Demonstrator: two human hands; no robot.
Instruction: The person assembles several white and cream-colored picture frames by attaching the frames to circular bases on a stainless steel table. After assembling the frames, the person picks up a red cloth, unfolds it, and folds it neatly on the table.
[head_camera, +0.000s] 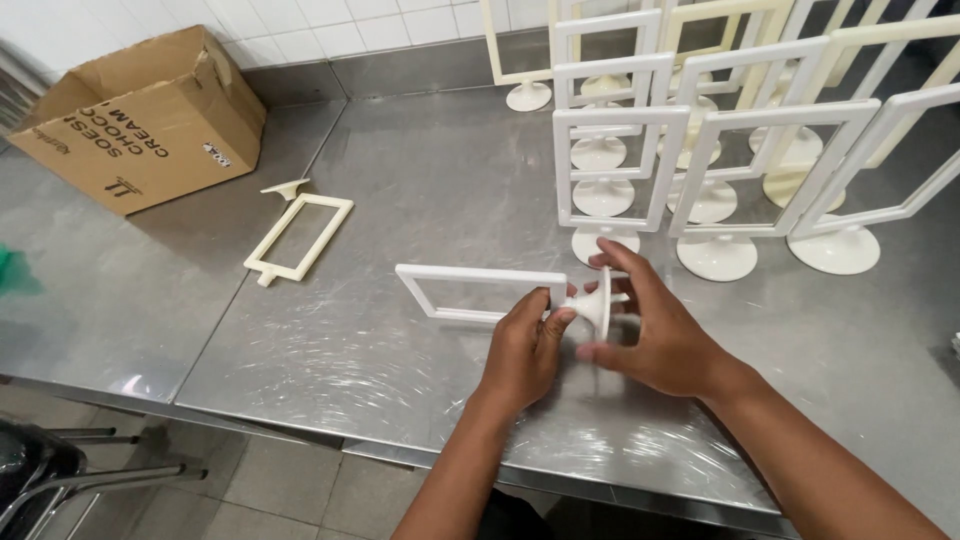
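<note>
Sideways above the scratched stainless steel table (400, 180), a white rectangular plastic sign frame (480, 293) is held in both hands, its long axis running left to right across the view, roughly level with the table edge. Its open window points out to the left; its short stem end points right, into a white round plastic base (600, 302) turned on edge so its flat disc faces the stem. The left hand (525, 350) closes thumb and fingers around the frame's right end, seemingly to steady it. The right hand (655, 330) cups the base, fingers curled around its rim and thumb over the top, apparently to keep it square against the stem.

Behind the hands, a cluster of upright white and cream sign frames (700, 150) stands on round bases, well apart from the work. To the left, a cream frame (300, 237) lies flat with a loose cream base (287, 188) just beside it, near an open brown cardboard box (140, 110).
</note>
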